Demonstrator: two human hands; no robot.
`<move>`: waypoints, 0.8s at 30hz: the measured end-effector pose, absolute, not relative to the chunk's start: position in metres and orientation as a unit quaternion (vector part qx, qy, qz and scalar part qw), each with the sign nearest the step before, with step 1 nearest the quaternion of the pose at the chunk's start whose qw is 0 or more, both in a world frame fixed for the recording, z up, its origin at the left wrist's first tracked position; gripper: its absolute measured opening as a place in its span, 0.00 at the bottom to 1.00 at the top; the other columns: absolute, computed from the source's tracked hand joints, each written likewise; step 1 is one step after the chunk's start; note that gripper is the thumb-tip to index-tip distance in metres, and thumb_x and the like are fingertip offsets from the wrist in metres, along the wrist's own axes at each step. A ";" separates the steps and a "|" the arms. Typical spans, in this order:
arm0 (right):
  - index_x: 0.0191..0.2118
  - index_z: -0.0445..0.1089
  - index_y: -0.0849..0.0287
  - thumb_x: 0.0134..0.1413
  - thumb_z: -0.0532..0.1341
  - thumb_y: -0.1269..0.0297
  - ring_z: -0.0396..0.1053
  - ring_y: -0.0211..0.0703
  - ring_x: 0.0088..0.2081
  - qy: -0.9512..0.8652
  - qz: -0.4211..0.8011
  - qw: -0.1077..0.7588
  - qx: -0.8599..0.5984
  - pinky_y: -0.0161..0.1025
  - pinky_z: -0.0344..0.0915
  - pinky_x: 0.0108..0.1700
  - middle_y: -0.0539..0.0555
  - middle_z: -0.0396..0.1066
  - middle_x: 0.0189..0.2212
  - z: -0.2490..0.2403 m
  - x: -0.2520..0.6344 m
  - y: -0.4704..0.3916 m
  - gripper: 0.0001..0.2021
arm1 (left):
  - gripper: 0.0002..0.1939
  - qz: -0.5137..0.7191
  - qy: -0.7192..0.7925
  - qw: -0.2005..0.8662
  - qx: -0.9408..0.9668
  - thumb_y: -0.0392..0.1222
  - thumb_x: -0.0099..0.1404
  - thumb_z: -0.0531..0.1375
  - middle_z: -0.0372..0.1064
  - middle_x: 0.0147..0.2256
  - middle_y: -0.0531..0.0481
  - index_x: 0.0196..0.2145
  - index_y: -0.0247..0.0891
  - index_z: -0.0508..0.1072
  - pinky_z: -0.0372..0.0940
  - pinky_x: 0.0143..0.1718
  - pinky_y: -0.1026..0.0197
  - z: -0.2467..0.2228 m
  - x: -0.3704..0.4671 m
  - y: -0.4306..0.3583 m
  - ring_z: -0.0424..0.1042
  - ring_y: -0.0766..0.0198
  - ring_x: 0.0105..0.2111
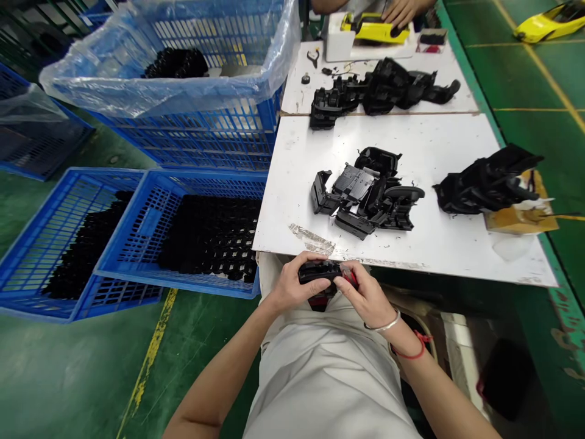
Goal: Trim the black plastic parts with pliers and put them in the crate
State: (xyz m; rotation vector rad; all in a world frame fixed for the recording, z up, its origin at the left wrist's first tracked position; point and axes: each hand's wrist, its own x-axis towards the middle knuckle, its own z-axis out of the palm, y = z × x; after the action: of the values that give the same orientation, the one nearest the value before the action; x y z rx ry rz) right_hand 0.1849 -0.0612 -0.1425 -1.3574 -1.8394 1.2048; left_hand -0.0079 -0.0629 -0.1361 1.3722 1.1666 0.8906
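At the table's front edge, just over my lap, my left hand (297,281) is closed round a black molded plastic part (319,270). My right hand (365,294) grips a small red tool (350,278) against the right end of that part, its thumb near the part. Fingers cover most of the tool, so its kind cannot be made out. Beyond my hands, a loose pile of black plastic parts (365,192) lies on the white table (292,183). Thin black shavings are scattered around it.
Blue crates (178,283) with black parts stand on the floor at left; behind them is a plastic-lined crate (256,110). More black parts (388,88) lie farther back. A black stack (484,183) leans by a cardboard box (521,219). A co-worker's hands (400,12) touch a yellow car body (379,30).
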 end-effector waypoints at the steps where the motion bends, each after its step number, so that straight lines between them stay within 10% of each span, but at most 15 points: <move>1: 0.38 0.60 0.56 0.58 0.52 0.54 0.62 0.37 0.27 -0.682 0.448 0.278 -0.507 0.34 0.60 0.31 0.48 0.65 0.25 -0.142 0.184 -0.061 0.11 | 0.22 0.375 0.484 0.546 0.572 0.49 0.57 0.64 0.72 0.42 0.45 0.47 0.37 0.70 0.65 0.47 0.59 -0.135 -0.009 -0.063 0.71 0.55 0.44; 24: 0.35 0.61 0.55 0.66 0.41 0.50 0.65 0.41 0.25 -0.810 0.321 0.183 -0.455 0.37 0.59 0.28 0.52 0.67 0.25 -0.148 0.206 -0.045 0.19 | 0.20 0.367 0.450 0.490 0.650 0.45 0.56 0.67 0.75 0.45 0.45 0.46 0.36 0.74 0.66 0.53 0.55 -0.148 -0.019 -0.042 0.73 0.56 0.47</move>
State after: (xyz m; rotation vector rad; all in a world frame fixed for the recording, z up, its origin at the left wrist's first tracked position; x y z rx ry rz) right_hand 0.2057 -0.0450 -0.1482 -1.2837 -2.2869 0.9052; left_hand -0.0189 -0.0421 -0.1481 1.5780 1.0937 0.8909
